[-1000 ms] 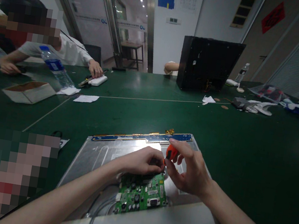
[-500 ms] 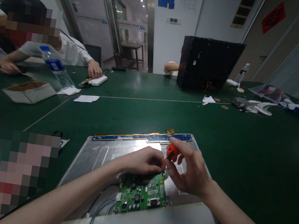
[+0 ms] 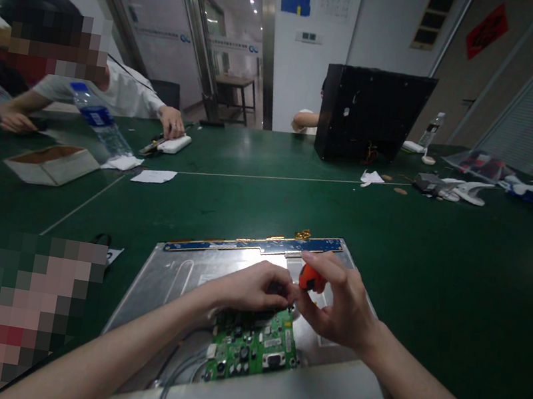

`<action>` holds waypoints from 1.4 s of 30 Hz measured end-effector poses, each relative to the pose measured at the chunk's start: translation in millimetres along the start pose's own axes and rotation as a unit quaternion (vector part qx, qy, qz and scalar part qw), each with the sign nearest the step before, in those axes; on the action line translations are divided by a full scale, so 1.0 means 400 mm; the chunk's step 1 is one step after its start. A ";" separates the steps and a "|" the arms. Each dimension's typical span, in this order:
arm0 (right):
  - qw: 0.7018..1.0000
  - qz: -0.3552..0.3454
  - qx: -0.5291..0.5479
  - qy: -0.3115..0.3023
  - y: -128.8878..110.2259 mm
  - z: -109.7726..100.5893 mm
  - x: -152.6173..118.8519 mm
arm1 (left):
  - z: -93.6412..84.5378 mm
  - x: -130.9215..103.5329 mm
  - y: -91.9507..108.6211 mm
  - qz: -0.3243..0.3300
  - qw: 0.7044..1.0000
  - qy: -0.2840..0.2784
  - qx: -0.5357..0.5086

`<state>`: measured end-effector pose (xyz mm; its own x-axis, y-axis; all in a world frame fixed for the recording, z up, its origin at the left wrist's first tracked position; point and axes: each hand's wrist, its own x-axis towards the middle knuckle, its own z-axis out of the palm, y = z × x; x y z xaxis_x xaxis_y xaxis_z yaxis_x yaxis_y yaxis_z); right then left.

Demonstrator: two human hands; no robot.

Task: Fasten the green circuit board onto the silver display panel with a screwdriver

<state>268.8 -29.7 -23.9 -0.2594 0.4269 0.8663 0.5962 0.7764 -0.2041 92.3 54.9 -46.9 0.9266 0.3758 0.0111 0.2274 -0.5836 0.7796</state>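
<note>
"What are the fingers doing?"

"The right hand (image 3: 344,299) has its thumb and fingers curled around an orange handle (image 3: 311,278). The left hand (image 3: 257,286) has bent fingers close beside it. I can't tell if they pinch anything."

"So what part of the work is this?"

"It looks like careful tool work, by the far edge of the green board (image 3: 247,351). The tool's tip is hidden."

"What does a move there need?"

"Steady fingers, I think, and a soft push, since little parts sit so close."

"Where is the board?"

"Under and near the left hand, on the big metal plate (image 3: 165,281). A blue strip (image 3: 218,246) runs along the plate's far edge."

"And farther out?"

"The green table (image 3: 452,269), with a black box (image 3: 371,115) at the far right and a bottle (image 3: 101,123) at the far left."
</note>
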 end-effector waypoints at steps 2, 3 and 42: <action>1.000 0.001 0.005 0.000 0.000 0.000 0.000 | 0.001 0.000 -0.001 -0.001 1.000 0.003 0.002; 1.000 0.002 0.005 0.000 0.000 0.000 0.000 | 0.001 0.000 -0.002 -0.002 1.000 0.003 0.001; 1.000 0.018 0.011 -0.015 -0.004 -0.006 -0.002 | -0.001 0.000 -0.002 -0.006 1.000 -0.006 0.018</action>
<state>269.8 -32.4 -23.4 -0.2616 0.4680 0.8441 0.5893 0.7701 -0.2443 91.9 55.7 -47.1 0.9272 0.3746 -0.0056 0.2487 -0.6042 0.7571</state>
